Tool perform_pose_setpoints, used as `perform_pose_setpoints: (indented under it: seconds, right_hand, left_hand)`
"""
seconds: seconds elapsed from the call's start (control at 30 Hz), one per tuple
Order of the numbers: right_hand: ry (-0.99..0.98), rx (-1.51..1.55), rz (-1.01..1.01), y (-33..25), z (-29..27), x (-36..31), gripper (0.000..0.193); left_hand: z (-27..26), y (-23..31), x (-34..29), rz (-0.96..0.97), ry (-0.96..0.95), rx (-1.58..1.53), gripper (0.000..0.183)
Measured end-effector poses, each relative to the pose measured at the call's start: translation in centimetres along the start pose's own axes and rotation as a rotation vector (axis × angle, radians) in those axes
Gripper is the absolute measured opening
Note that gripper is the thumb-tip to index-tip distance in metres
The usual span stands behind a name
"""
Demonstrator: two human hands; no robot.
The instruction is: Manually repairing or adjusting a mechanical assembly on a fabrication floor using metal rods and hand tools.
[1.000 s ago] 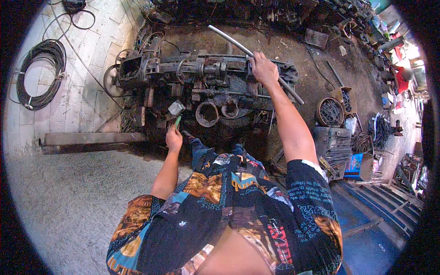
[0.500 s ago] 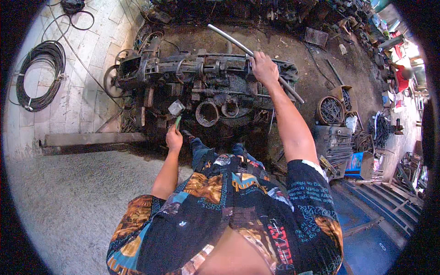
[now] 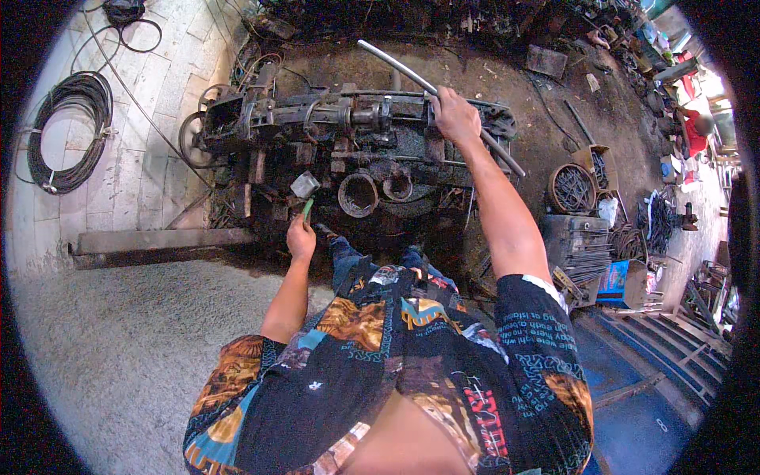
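In front of me is a dark, greasy machine (image 3: 317,115) lying crosswise. My right hand (image 3: 457,116) reaches over its right part, fingers closed round a long grey metal rod (image 3: 396,66). The rod slants from the upper left, above the machine, down to its right end. My left hand (image 3: 301,237) is lower, at the machine's near left side, closed on a thin green handle (image 3: 307,208). A pale grey, squarish piece (image 3: 305,184) shows just beyond the handle; I cannot tell whether the two are joined. Two round metal rings (image 3: 359,195) sit right of it.
A black cable coil (image 3: 70,131) hangs on the pale wall at left. A long beam (image 3: 162,240) lies near the wall. At right are a round basket of metal pieces (image 3: 571,190), a bundle of rods (image 3: 584,252) and a blue box (image 3: 613,283). A person in red (image 3: 697,134) is farther off.
Almost nothing differs. Both hands keep their holds, and the rod stays at nearly the same slant; the view has shifted very slightly.
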State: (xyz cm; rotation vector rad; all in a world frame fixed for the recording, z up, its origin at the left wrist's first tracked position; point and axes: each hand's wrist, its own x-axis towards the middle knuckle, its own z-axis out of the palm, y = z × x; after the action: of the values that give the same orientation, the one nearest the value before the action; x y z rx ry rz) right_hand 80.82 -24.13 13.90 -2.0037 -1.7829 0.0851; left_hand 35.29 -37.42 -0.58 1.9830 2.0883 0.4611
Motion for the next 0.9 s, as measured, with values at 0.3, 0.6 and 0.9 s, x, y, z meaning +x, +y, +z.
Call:
perform_pose_setpoints:
  seconds: [0.3, 0.6, 0.9]
  right_hand:
    - [-0.070, -0.001, 0.033, 0.1, 0.0, 0.2, 0.029]
    - [-0.073, -0.002, 0.038, -0.1, 0.1, 0.1, 0.031]
    - [-0.064, 0.011, 0.027, 0.0, 0.1, 0.3, 0.031]
  left_hand:
    - [-0.6, 0.8, 0.1, -0.069, -0.053, 0.002, 0.030]
    - [-0.4, 0.5, 0.0, -0.085, -0.065, 0.015, 0.030]
    - [0.0, 0.0, 0.0, -0.018, 0.002, 0.016, 0.029]
